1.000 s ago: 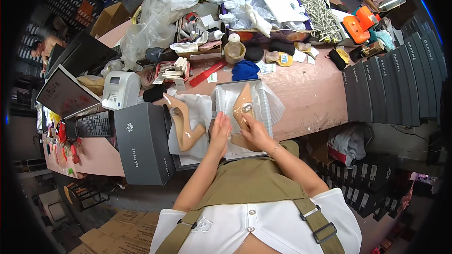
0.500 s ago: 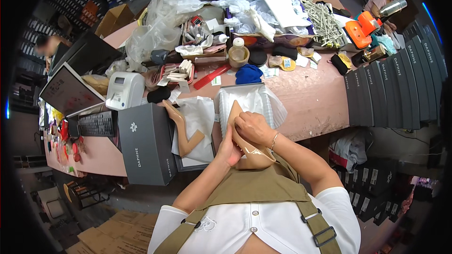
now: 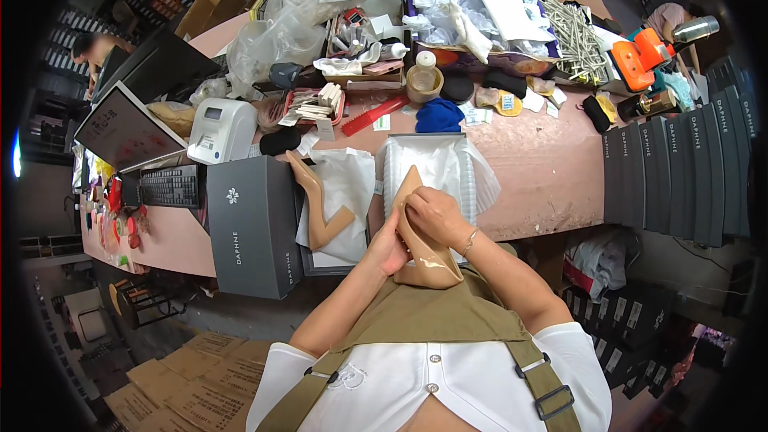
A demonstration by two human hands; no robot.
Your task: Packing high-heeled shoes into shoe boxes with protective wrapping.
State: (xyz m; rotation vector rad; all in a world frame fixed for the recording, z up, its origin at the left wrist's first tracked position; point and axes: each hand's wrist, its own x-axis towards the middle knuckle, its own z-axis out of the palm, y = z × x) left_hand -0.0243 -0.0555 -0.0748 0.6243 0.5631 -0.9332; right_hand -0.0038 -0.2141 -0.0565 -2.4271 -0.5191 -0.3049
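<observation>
A beige high-heeled pump [image 3: 430, 266] is held close to my apron, its pointed end directed away from me. My left hand [image 3: 387, 250] grips the pump along its left side. Bent fingers of my right hand [image 3: 436, 218] press at the pump's upper edge; the fingertips are partly hidden. Beyond my hands lies a grey shoe-box part [image 3: 426, 137] lined with white tissue and clear plastic. To the left, a second beige pump [image 3: 316, 206] rests on its side on white paper [image 3: 349, 178] in a grey box part.
A large dark grey box [image 3: 254, 232] stands at the left, beside a keyboard [image 3: 170, 186] and a white label printer [image 3: 222, 130]. Behind are a red comb [image 3: 374, 115], a blue cloth [image 3: 439, 115] and a jar [image 3: 424, 80]. Stacked grey shoe boxes [image 3: 680, 168] line the right side.
The view has shifted slightly, so the table things appear farther right and a little higher. Both hands still hold the same pump, with little visible change in grip.
</observation>
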